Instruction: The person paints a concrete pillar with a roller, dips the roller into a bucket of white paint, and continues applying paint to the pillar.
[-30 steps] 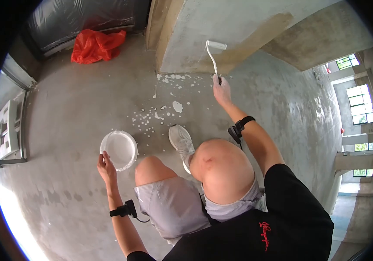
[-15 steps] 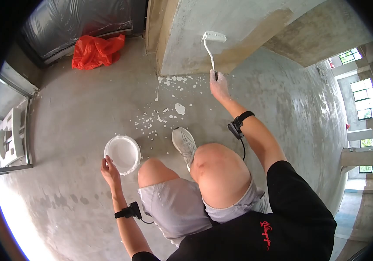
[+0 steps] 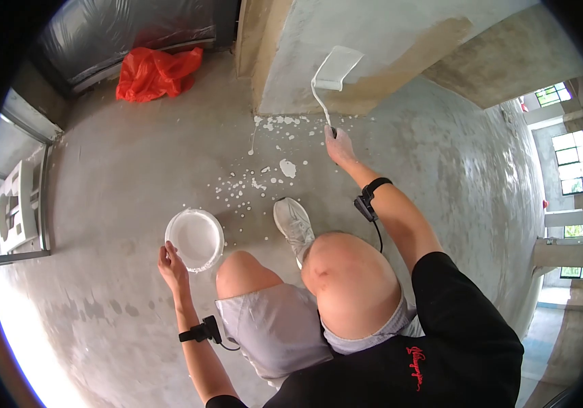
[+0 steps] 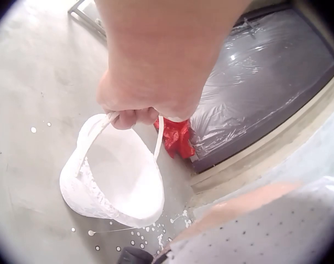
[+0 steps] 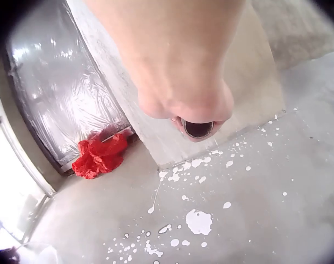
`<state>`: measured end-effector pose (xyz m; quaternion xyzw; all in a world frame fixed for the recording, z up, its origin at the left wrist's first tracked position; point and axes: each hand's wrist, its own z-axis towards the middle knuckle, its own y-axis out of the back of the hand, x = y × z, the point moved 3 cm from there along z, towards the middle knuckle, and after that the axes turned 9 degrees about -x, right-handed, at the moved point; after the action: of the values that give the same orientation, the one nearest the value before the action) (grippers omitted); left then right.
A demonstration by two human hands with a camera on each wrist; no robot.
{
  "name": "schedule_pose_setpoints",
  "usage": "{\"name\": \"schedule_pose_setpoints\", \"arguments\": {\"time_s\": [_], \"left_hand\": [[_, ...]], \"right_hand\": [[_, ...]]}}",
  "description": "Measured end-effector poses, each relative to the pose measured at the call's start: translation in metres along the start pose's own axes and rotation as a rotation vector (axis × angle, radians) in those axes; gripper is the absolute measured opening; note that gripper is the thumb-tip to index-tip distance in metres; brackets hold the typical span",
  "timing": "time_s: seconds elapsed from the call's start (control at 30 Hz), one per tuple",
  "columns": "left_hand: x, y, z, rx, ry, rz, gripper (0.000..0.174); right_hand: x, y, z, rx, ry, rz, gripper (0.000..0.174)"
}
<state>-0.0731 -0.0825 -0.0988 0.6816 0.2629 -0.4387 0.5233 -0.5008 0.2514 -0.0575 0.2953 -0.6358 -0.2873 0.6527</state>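
So the right arm's stretched out forward, and the right hand (image 3: pixel 339 145) has its fingers wrapped round the dark grip of a white paint roller (image 3: pixel 330 85), its head against the grey concrete wall (image 3: pixel 387 30) at the bottom of a wet white patch. Left arm's reaching forward too, elbow slightly bent, left hand (image 3: pixel 173 266) curled round the thin white handle (image 4: pixel 160 140) of a round white plastic bucket (image 3: pixel 219 238), near the knee.
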Motion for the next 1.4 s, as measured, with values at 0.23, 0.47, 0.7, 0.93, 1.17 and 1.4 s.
{"name": "schedule_pose_setpoints", "arguments": {"time_s": [0.23,0.47,0.7,0.93,1.17,1.4], "left_hand": [[-0.004,0.0,-0.001,0.029,0.048,0.037,0.046],[0.001,-0.001,0.0,0.024,0.035,0.022,0.047],[0.019,-0.008,0.004,-0.027,-0.044,-0.039,0.045],[-0.005,0.001,0.0,0.002,0.019,0.019,0.046],[-0.006,-0.002,-0.001,0.018,0.065,-0.043,0.046],[-0.003,-0.003,0.001,0.041,0.115,0.006,0.045]], "right_hand": [[0.029,0.013,-0.011,-0.074,0.029,-0.006,0.049],[0.072,0.068,-0.009,-0.241,0.135,0.079,0.048],[0.083,0.107,-0.004,-0.281,0.137,0.079,0.047],[0.063,0.05,-0.01,-0.203,0.114,-0.016,0.047],[0.01,-0.011,-0.013,-0.089,0.026,-0.046,0.05],[-0.015,-0.041,-0.012,0.028,-0.044,-0.104,0.053]]}}
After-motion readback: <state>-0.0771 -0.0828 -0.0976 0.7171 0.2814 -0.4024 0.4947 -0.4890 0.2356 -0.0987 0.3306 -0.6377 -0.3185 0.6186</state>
